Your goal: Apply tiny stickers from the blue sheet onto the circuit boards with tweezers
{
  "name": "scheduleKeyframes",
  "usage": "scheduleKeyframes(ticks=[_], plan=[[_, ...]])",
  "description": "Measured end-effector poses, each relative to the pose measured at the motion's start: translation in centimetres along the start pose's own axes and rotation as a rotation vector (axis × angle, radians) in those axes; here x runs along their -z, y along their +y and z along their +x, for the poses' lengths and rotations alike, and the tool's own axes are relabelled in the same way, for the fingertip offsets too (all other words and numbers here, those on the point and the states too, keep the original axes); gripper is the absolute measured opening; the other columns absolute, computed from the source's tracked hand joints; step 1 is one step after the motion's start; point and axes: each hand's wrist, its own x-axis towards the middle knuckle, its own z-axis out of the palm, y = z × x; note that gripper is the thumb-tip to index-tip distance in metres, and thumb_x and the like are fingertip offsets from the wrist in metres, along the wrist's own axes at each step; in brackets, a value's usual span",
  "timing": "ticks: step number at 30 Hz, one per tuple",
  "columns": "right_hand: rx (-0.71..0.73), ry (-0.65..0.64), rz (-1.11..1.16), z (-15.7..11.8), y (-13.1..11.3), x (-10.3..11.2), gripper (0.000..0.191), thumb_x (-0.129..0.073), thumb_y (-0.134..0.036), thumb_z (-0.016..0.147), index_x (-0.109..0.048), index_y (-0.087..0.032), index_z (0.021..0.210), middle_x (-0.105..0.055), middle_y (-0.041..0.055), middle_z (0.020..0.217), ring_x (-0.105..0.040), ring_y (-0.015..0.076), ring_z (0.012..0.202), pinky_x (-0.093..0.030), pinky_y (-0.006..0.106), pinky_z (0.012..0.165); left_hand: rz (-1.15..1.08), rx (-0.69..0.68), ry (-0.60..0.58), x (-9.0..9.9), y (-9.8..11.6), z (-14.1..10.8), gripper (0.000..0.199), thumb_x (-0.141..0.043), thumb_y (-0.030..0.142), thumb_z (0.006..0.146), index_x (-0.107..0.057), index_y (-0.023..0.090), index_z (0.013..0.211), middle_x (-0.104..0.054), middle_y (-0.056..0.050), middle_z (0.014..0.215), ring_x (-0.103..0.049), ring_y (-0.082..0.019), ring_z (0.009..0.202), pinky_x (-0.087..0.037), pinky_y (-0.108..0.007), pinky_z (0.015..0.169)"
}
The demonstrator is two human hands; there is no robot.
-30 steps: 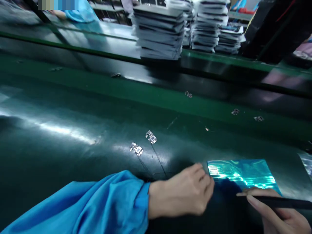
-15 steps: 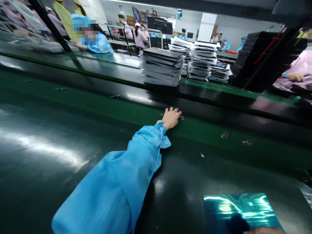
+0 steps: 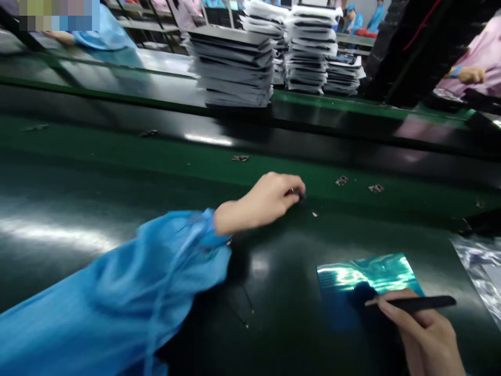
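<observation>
My left hand (image 3: 264,201), in a blue sleeve, hovers over the dark green conveyor belt (image 3: 117,172) with its fingers pinched on a small dark part (image 3: 299,195). My right hand (image 3: 422,334) sits at the lower right and grips black tweezers (image 3: 422,303) whose tip rests by a shiny teal sheet (image 3: 370,274). One small metal part (image 3: 240,157) lies on the belt behind my left hand, and two more (image 3: 342,180) (image 3: 376,188) lie to its right.
Stacks of flat trays (image 3: 235,68) (image 3: 311,49) stand on the far shelf. A black tray stack (image 3: 399,52) rises at the back right. Other workers sit beyond the belt: a blue sleeve (image 3: 102,31) and a pink sleeve (image 3: 469,68). A silvery bag (image 3: 479,263) lies at the right edge.
My left hand reached out to the far strip of the belt, then drew back toward me with its fingers pinched. My right hand with the tweezers is back in view.
</observation>
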Motion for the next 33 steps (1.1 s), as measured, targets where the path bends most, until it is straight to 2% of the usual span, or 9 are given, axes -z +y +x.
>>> scheduleKeyframes(ticks=[4, 6, 9, 13, 15, 17, 20, 22, 33], plan=[[-0.040, -0.020, 0.040, -0.6, -1.4, -0.8, 0.015, -0.077, -0.031, 0.059, -0.071, -0.018, 0.064, -0.067, 0.0055, 0.071, -0.062, 0.0221, 0.073, -0.051, 0.025, 0.065, -0.077, -0.502, -0.191, 1.0, 6.0, -7.8, 0.021, -0.052, 0.007, 0.077, -0.059, 0.021, 0.091, -0.058, 0.003, 0.081, -0.055, -0.011, 0.073, -0.042, -0.019, 0.063], [-0.026, -0.027, 0.032, -0.7, -1.7, -1.2, 0.015, -0.077, -0.032, 0.060, -0.071, -0.019, 0.064, -0.066, 0.0047, 0.070, -0.061, 0.0214, 0.071, -0.049, 0.027, 0.063, -0.040, -0.597, -0.237, 0.7, 7.3, -10.2, 0.014, -0.057, 0.012, 0.075, -0.058, 0.023, 0.083, -0.058, 0.005, 0.083, -0.055, -0.011, 0.072, -0.043, -0.020, 0.067], [-0.027, -0.089, 0.011, -0.4, -1.8, -1.9, 0.015, -0.075, -0.032, 0.062, -0.070, -0.019, 0.063, -0.064, 0.0033, 0.072, -0.060, 0.0204, 0.071, -0.046, 0.029, 0.063, 0.040, -0.675, -0.334, -1.0, 8.0, -11.0, 0.019, -0.063, 0.015, 0.069, -0.058, 0.023, 0.085, -0.060, 0.004, 0.093, -0.056, -0.013, 0.078, -0.044, -0.022, 0.077], [-0.017, -0.160, -0.053, 0.1, -1.3, -2.5, 0.015, -0.075, -0.034, 0.063, -0.068, -0.021, 0.066, -0.062, 0.0010, 0.074, -0.058, 0.0208, 0.075, -0.043, 0.030, 0.065, 0.042, -0.733, -0.465, -3.6, 8.7, -9.5, 0.029, -0.064, 0.012, 0.068, -0.055, 0.018, 0.095, -0.059, 0.002, 0.088, -0.055, -0.013, 0.077, -0.045, -0.023, 0.078], [0.014, -0.179, -0.094, 0.1, -0.9, -2.6, 0.015, -0.074, -0.035, 0.065, -0.068, -0.021, 0.069, -0.062, 0.0005, 0.075, -0.057, 0.0209, 0.076, -0.042, 0.030, 0.066, 0.034, -0.705, -0.421, -4.5, 9.0, -9.0, 0.022, -0.062, 0.012, 0.071, -0.055, 0.016, 0.091, -0.057, 0.001, 0.088, -0.053, -0.013, 0.076, -0.045, -0.025, 0.076], [0.054, -0.184, -0.123, 0.0, -0.6, -2.6, 0.014, -0.073, -0.034, 0.067, -0.068, -0.022, 0.070, -0.062, 0.0003, 0.076, -0.058, 0.0207, 0.075, -0.042, 0.031, 0.065, 0.083, -0.657, -0.280, -5.3, 8.8, -9.0, 0.015, -0.057, 0.012, 0.074, -0.057, 0.014, 0.089, -0.057, -0.003, 0.089, -0.053, -0.016, 0.077, -0.045, -0.029, 0.076], [0.113, -0.197, -0.149, -0.5, -0.4, -2.7, 0.010, -0.072, -0.031, 0.069, -0.068, -0.023, 0.073, -0.064, -0.0004, 0.076, -0.059, 0.0203, 0.075, -0.042, 0.030, 0.064, 0.213, -0.613, -0.047, -6.8, 8.0, -9.8, 0.023, -0.045, 0.010, 0.082, -0.057, 0.007, 0.101, -0.058, -0.011, 0.101, -0.053, -0.023, 0.089, -0.041, -0.040, 0.083], [0.163, -0.218, -0.171, -0.8, -0.4, -2.9, 0.006, -0.070, -0.028, 0.071, -0.068, -0.023, 0.074, -0.066, -0.0006, 0.076, -0.060, 0.0204, 0.076, -0.044, 0.031, 0.067, 0.265, -0.605, 0.029, -7.8, 7.4, -10.3, 0.029, -0.039, 0.008, 0.085, -0.055, 0.006, 0.109, -0.055, -0.014, 0.112, -0.052, -0.026, 0.099, -0.037, -0.045, 0.090], [0.265, -0.202, -0.251, -1.3, -0.9, -3.1, 0.005, -0.069, -0.022, 0.073, -0.068, -0.026, 0.076, -0.068, -0.0031, 0.075, -0.063, 0.0181, 0.074, -0.047, 0.030, 0.068, 0.265, -0.605, 0.062, -8.6, 7.0, -11.1, 0.033, -0.034, 0.012, 0.088, -0.055, 0.007, 0.113, -0.056, -0.014, 0.116, -0.052, -0.028, 0.105, -0.038, -0.050, 0.093]])
